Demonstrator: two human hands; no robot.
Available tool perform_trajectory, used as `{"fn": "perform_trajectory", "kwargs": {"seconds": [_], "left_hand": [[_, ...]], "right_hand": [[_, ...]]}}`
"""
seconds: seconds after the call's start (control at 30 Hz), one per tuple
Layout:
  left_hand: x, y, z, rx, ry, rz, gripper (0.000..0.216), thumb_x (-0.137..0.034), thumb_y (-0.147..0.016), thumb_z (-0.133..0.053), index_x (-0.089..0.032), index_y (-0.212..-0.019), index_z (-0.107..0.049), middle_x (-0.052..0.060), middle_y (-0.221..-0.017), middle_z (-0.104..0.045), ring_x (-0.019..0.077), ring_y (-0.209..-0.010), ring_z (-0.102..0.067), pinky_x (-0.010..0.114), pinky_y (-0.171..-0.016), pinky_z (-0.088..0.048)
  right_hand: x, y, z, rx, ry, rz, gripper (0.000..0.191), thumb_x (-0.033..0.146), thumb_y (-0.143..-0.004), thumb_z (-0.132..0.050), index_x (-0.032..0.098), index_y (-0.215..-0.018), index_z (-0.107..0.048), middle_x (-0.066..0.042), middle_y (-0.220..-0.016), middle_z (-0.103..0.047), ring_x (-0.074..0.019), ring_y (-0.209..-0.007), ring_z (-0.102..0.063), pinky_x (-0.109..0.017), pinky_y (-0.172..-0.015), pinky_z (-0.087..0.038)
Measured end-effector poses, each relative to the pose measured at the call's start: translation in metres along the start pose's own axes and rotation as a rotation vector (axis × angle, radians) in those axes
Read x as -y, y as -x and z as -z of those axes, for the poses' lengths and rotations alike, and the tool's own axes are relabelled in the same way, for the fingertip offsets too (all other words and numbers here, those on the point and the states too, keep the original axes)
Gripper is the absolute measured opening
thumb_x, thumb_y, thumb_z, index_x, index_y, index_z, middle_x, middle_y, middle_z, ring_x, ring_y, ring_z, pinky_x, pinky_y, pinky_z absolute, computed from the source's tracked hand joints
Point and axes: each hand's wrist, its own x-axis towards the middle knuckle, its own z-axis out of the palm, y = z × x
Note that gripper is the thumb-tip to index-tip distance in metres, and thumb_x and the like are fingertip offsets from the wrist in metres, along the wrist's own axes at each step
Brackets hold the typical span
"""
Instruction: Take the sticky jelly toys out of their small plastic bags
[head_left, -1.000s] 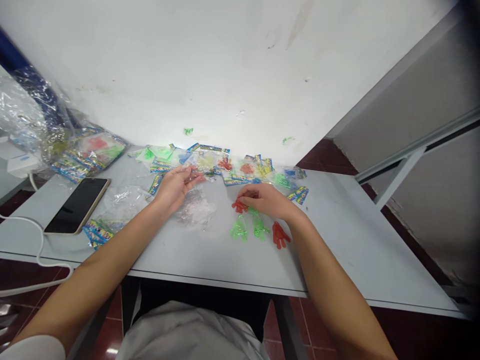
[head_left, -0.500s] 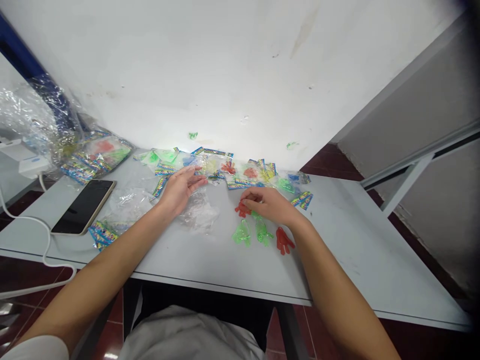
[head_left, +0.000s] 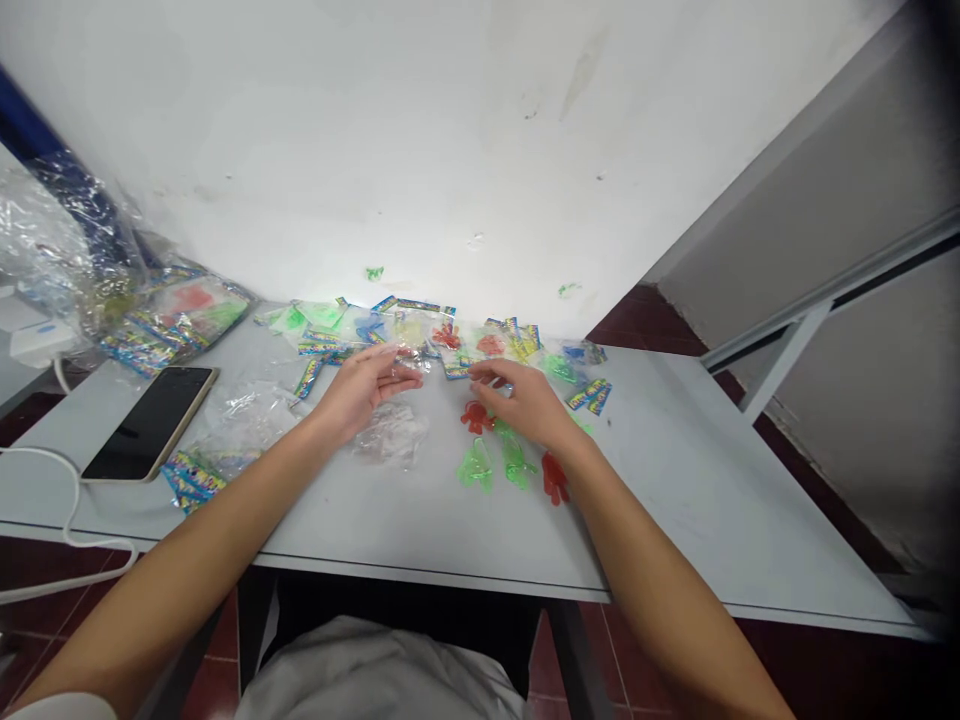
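My right hand (head_left: 523, 402) hovers over the table with curved, parted fingers and holds nothing. Just below its fingertips lies a small red hand-shaped rubber toy (head_left: 475, 418). Closer to me are a green rubber toy (head_left: 475, 467), a second green one (head_left: 516, 462) and another red hand-shaped toy (head_left: 555, 480) beside my forearm. My left hand (head_left: 361, 392) is open, palm turned inward, beside crumpled clear plastic wrappers (head_left: 394, 436). Beyond both hands runs a row of packaged toys, among them a red one (head_left: 491, 345) in clear film with colourful printed strips.
A phone (head_left: 150, 422) lies at the left, near a white cable (head_left: 75, 500). Printed header strips (head_left: 193, 478) and clear film sit by my left forearm. A large clear bag of packets (head_left: 180, 310) stands at the back left. A white wall (head_left: 375, 150) borders the table (head_left: 420, 540).
My right fingers have let go of the red toy, which now lies on the table, and have lifted slightly away. My left hand stays by the wrappers. The view has shifted slightly.
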Motion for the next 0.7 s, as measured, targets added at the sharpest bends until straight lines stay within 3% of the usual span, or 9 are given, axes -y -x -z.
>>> {"fn": "perform_trajectory", "kwargs": {"seconds": [0.07,0.2,0.47,0.7], "left_hand": [[0.000,0.003,-0.001,0.048,-0.029,0.006,0.020,-0.026,-0.087,-0.063,-0.009,-0.096,-0.069,0.012,-0.077,-0.074,0.0223,-0.082,-0.074,0.040,-0.096,-0.054],[0.004,0.007,-0.005,0.103,-0.076,0.013,0.024,-0.031,-0.083,-0.068,-0.009,-0.094,-0.072,0.011,-0.076,-0.074,0.0231,-0.083,-0.073,0.042,-0.097,-0.053],[0.015,0.009,-0.011,0.124,-0.179,0.002,0.024,-0.033,-0.078,-0.071,-0.012,-0.090,-0.075,0.010,-0.078,-0.074,0.0226,-0.084,-0.071,0.044,-0.096,-0.054],[0.016,0.009,-0.010,0.148,-0.195,-0.019,0.024,-0.035,-0.078,-0.073,-0.015,-0.090,-0.076,0.010,-0.081,-0.075,0.0226,-0.087,-0.072,0.044,-0.096,-0.054]], "right_hand": [[0.005,0.001,-0.008,-0.062,-0.110,0.026,0.032,0.042,-0.088,-0.062,0.023,-0.114,-0.067,-0.007,-0.112,-0.072,-0.0225,-0.100,-0.065,-0.038,-0.090,-0.050],[0.016,0.001,-0.026,-0.082,-0.249,-0.072,0.053,0.054,-0.081,-0.069,0.025,-0.124,-0.060,-0.007,-0.113,-0.071,-0.0222,-0.096,-0.066,-0.039,-0.086,-0.053],[0.014,0.000,-0.033,-0.141,-0.370,-0.175,0.019,0.038,-0.083,-0.061,0.022,-0.090,-0.067,-0.004,-0.085,-0.072,-0.0208,-0.079,-0.068,-0.033,-0.067,-0.055],[0.017,0.001,-0.033,-0.134,-0.414,-0.092,0.030,0.043,-0.082,-0.066,0.021,-0.102,-0.067,-0.005,-0.094,-0.073,-0.0188,-0.083,-0.066,-0.032,-0.074,-0.053]]}}
